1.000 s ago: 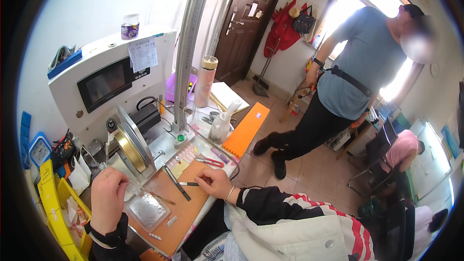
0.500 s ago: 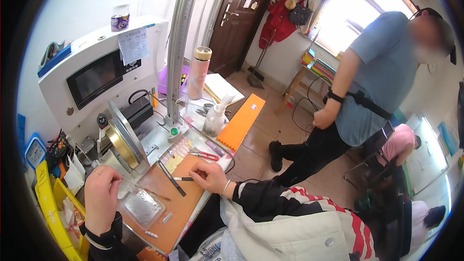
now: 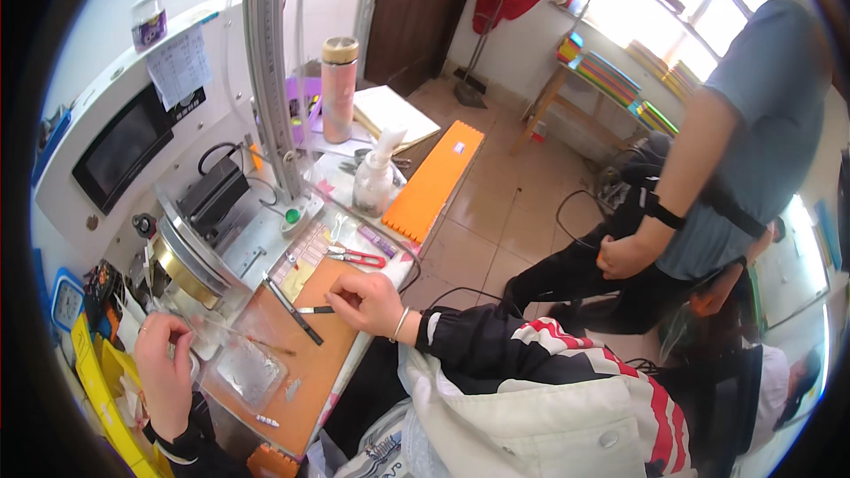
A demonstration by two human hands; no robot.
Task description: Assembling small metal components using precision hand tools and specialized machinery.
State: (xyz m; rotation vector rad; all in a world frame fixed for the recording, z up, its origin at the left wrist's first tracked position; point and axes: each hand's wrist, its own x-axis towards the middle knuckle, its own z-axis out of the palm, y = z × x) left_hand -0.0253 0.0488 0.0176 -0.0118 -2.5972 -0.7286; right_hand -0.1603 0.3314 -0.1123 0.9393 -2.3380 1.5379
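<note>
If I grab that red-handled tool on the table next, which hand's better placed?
Probably your right hand: it's close to the red-handled tool, while your left hand is across the brown mat, near the clear tray.

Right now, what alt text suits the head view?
The right hand is at a brown board beside a thin dark tool; the left hand near a clear tray. A gold-wheeled machine stands beyond, a blue-shirted person at right.
</note>
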